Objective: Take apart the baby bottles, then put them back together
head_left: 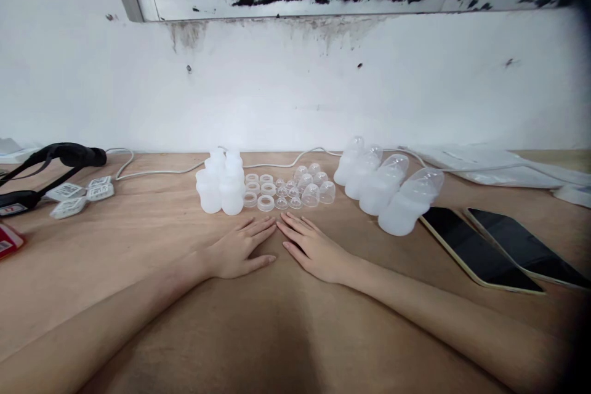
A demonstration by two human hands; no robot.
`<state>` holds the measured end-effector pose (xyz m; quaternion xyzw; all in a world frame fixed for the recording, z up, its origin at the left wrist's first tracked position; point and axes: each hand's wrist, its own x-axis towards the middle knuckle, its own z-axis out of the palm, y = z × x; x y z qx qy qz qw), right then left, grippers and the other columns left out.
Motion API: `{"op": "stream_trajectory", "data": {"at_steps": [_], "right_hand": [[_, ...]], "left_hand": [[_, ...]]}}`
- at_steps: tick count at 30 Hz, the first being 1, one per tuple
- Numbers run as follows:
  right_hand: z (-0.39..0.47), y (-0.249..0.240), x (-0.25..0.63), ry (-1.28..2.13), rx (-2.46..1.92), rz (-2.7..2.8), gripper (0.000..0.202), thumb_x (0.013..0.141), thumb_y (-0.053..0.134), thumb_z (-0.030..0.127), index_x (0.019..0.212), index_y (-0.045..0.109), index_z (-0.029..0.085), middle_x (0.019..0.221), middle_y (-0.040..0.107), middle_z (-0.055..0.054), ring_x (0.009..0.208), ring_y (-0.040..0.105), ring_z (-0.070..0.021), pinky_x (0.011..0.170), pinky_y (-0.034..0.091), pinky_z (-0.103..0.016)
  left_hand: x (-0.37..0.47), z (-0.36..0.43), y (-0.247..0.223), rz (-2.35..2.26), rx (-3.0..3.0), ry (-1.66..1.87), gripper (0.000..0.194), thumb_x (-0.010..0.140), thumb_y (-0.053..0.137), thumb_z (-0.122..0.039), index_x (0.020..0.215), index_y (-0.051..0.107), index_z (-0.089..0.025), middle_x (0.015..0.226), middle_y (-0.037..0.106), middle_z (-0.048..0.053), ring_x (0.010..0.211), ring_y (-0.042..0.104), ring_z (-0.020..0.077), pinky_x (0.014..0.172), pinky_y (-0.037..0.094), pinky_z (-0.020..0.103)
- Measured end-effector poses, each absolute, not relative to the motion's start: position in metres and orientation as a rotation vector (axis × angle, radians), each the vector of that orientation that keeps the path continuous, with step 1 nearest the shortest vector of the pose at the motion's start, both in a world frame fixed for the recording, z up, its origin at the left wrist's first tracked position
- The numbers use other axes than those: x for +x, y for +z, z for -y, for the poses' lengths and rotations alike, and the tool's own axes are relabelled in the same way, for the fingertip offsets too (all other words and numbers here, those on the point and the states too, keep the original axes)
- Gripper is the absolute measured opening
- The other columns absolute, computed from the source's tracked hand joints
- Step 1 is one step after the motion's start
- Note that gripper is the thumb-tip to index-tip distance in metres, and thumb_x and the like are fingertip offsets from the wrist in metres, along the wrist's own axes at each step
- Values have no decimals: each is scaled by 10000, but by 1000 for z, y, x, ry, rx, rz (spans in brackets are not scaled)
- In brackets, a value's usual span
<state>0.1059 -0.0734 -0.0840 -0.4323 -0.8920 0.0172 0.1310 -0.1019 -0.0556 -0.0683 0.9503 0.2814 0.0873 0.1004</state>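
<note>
We rest our left hand (pixel 240 249) and right hand (pixel 318 249) palm-down on the brown wooden counter (pixel 221 345), empty, fingers loosely spread. Just beyond our fingertips (pixel 284 217) sit translucent ring collars (pixel 266 203), small clear nipples (pixel 295 202) and clear dome caps (pixel 311 195), between white plastic bottles (pixel 232 196) and capped bottles (pixel 399 215).

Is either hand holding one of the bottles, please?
No, the left hand and right hand both rest flat on the table.
</note>
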Motion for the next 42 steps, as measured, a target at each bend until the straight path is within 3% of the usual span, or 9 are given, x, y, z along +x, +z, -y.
{"op": "stream_trajectory", "data": {"at_steps": [19,25,29,31,36,38,42], "right_hand": [[75,-84,106,27,-1243,2579,474,866,244,326,1273,345,105,1332,291,-106,1243,217,-215,998,244,-415],[65,-74,103,-6,-1337,2386,365,820,375,278,1138,470,125,1077,536,-102,984,494,-190,847,382,-335],[36,-70,96,82,-1573,2198,429,818,387,299,1208,381,122,863,605,-93,760,570,-190,656,418,-294],[21,-71,93,73,-1635,2163,383,826,377,298,1165,432,128,812,617,-91,734,579,-201,633,403,-289],[13,-73,92,73,-1619,2165,235,833,376,257,969,534,147,802,628,-72,746,578,-178,621,376,-252],[22,-73,95,86,-1592,2183,220,841,364,263,936,532,157,785,630,-54,719,578,-163,603,369,-240],[46,-71,101,73,-1546,2256,238,845,350,275,998,504,178,780,634,-43,678,586,-162,574,363,-237]], "left_hand": [[-102,57,-66,-852,2803,214,627,827,287,-491,1314,218,-101,1362,207,102,1259,179,205,1042,128,374],[-100,48,-72,-1011,2824,424,658,793,369,-492,1316,207,-126,1394,66,113,1268,121,244,1015,200,386],[-88,30,-79,-1118,2932,515,619,826,323,-442,1301,223,-58,1367,176,139,1251,171,238,1017,199,362],[-82,23,-81,-1130,2962,558,568,823,350,-398,1263,295,-43,1323,281,146,1211,256,237,1003,221,359],[-80,27,-77,-1103,2972,698,306,812,385,-265,1067,485,-131,1034,557,67,960,463,198,854,345,354],[-83,36,-74,-1066,2949,732,259,807,391,-237,1029,494,-151,958,577,41,889,483,174,809,362,336],[-85,50,-70,-1124,2935,771,360,785,438,-307,1104,441,-141,1166,460,80,1042,401,218,857,340,364]]}}
